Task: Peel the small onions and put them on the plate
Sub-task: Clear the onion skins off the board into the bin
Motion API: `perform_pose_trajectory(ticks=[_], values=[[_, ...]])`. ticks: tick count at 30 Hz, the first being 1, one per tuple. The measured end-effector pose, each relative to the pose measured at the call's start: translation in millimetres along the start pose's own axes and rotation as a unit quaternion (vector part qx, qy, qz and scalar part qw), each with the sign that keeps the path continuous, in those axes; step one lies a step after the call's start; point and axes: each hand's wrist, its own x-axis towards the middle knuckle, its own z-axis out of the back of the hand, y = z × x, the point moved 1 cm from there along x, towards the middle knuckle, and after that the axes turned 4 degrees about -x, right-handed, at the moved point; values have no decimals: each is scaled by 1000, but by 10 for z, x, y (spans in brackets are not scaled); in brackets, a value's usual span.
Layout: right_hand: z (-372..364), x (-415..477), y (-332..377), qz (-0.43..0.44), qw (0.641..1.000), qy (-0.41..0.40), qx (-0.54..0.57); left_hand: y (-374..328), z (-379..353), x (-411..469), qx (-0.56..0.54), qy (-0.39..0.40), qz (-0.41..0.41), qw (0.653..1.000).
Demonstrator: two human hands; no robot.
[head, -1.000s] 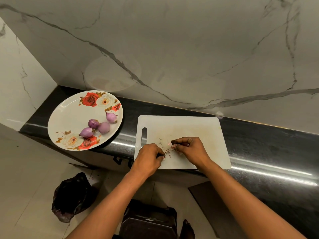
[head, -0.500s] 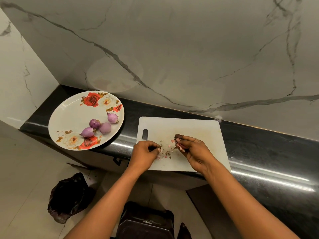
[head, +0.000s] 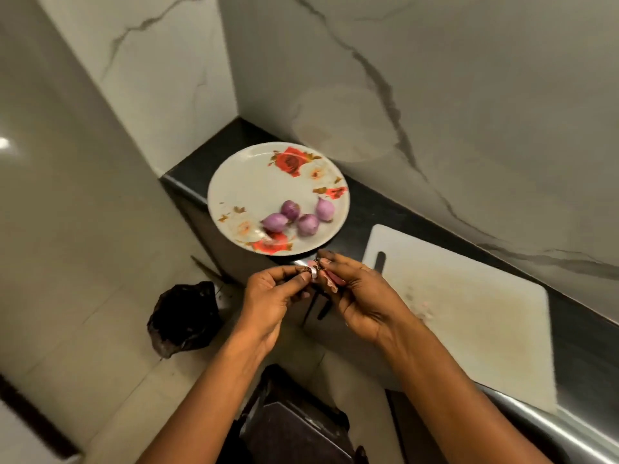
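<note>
A black bag [head: 186, 318] sits on the floor at lower left. Above it, at centre frame, a flowered plate [head: 241, 182] on the dark counter [head: 366, 212] holds four peeled small onions [head: 307, 224], clustered on its lower right side. Just below the plate's rim, the left hand [head: 271, 296] and right hand [head: 363, 298] meet fingertip to fingertip, both pinching a pinkish scrap [head: 315, 273] too blurred to tell onion from skin. A white cutting board [head: 469, 316] lies at right.
</note>
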Motion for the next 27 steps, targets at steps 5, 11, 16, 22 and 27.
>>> perform_pose_trajectory(ticks=[5,11,16,22,27], values=[[-822,573,-620,-65,997,48,-3,-176,928,56,-81,-87,-16,993],[-1546,1431,-1636,-148,988,37,-31,0,2175,399,-122,-189,1,974],[-1782,2384,-2588,-210,977,15,-41,520,3184,863,-138,-276,35,950],[-1616,3767,-3950,-234,958,-28,-164,1497,4388,1636,-97,-394,74,911],[-1398,4533,-4799,-211,945,-73,-238,2104,5028,2124,-57,-427,94,898]])
